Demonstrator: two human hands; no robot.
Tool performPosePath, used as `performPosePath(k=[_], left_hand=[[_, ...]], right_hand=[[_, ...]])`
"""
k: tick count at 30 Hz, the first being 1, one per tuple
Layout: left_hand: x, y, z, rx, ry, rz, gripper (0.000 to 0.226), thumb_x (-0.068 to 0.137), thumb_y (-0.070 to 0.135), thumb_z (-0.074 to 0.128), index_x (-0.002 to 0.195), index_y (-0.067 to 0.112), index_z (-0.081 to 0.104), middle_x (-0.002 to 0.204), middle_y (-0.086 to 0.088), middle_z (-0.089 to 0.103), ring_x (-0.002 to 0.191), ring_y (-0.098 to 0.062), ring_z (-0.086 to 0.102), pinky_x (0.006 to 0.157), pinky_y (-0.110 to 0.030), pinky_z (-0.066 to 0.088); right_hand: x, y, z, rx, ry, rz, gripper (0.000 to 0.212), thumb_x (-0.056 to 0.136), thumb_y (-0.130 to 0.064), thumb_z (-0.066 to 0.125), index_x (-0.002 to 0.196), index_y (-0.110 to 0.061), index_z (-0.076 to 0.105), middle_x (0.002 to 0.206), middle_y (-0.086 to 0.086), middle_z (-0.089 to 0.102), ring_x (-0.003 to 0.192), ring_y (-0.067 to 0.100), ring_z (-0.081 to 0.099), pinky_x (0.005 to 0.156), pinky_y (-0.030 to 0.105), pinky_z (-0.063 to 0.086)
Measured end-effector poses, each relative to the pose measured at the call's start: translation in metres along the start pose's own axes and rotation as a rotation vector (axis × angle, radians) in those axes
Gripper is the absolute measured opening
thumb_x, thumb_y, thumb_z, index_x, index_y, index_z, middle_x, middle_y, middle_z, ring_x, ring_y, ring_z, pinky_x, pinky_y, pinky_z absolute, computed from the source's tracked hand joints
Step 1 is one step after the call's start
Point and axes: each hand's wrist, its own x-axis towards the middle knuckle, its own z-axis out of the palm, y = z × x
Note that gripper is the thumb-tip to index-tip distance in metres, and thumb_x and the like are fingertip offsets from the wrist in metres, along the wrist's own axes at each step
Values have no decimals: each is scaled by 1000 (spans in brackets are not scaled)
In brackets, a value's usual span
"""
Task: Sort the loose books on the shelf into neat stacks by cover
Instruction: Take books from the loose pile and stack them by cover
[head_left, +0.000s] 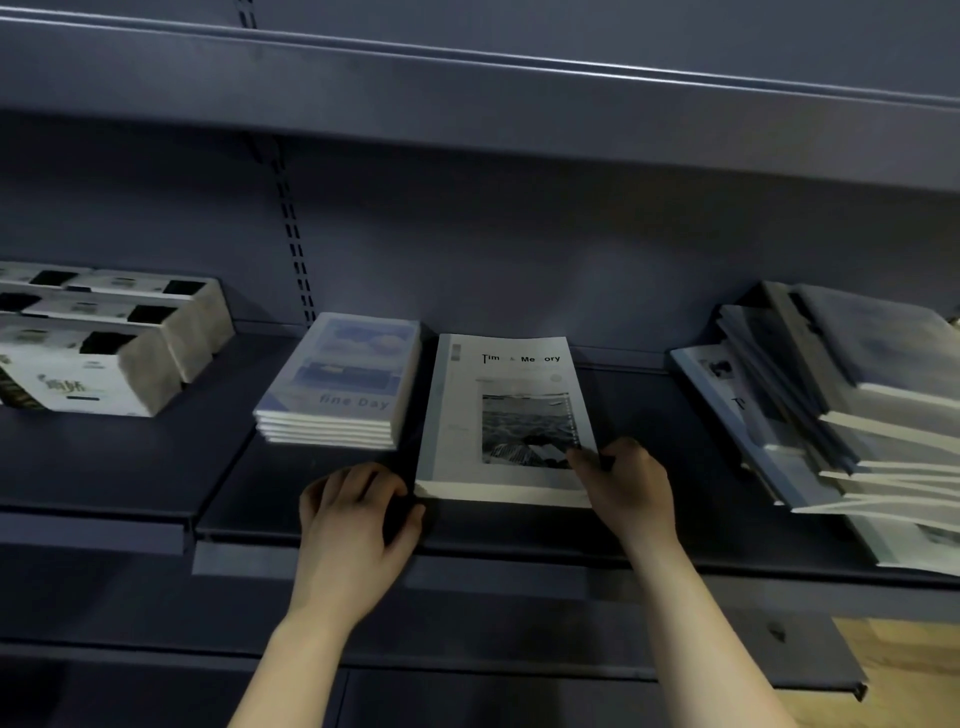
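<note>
A grey "Time & Memory" book (498, 415) lies flat mid-shelf on top of a low stack. My right hand (626, 488) grips its near right corner, thumb on the cover. My left hand (358, 514) rests with curled fingers on the shelf just left of the book's near left corner and holds nothing. To the left sits a neat stack of blue "fine Day" books (343, 384). On the right lies a loose, slanted pile of mixed books (841, 410), fanned out and overhanging the shelf front.
The dark metal shelf (519, 535) has a raised front lip. White cartons (98, 343) stand at the far left on the neighbouring shelf board. Another shelf (467, 93) hangs overhead. A wooden floor patch (904, 670) shows at bottom right.
</note>
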Motion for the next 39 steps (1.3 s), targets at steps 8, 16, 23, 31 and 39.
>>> performPosePath(k=[8, 16, 23, 31, 39], left_hand=[[0, -1, -1, -12, -21, -1, 37, 84, 50, 39, 93, 24, 64, 103, 1, 61, 94, -24, 55, 86, -44, 37], [-1, 5, -6, -50, -1, -44, 41, 83, 49, 40, 99, 19, 62, 101, -2, 61, 92, -26, 57, 85, -47, 39], [15, 40, -14, -93, 37, 24, 47, 85, 48, 39, 112, 16, 60, 119, -5, 57, 105, -28, 53, 85, -47, 39], [33, 118, -2, -70, 17, 101, 44, 87, 50, 39, 111, 20, 61, 112, -1, 60, 104, -25, 54, 91, -38, 31], [23, 215, 26, -77, -2, 85, 45, 85, 51, 39, 107, 20, 64, 108, -2, 62, 96, -29, 58, 83, -47, 43]], right_hand=[[1, 3, 1, -23, 22, -7, 32, 87, -42, 64, 80, -13, 53, 67, -5, 50, 57, 6, 45, 51, 22, 37], [3, 6, 3, -90, 64, -92, 33, 87, -43, 63, 105, -17, 57, 94, 0, 62, 79, 16, 56, 60, 27, 43], [11, -8, -50, 6, 176, -296, 23, 90, -33, 61, 109, -19, 63, 102, -1, 65, 85, 11, 58, 73, 24, 46], [27, 6, -145, 63, 392, -428, 15, 88, -21, 63, 101, -16, 67, 90, 3, 66, 74, 16, 62, 67, 18, 39], [61, 92, -244, -84, 525, -365, 15, 87, -18, 61, 94, -10, 72, 90, 11, 72, 85, 30, 65, 66, 27, 43]])
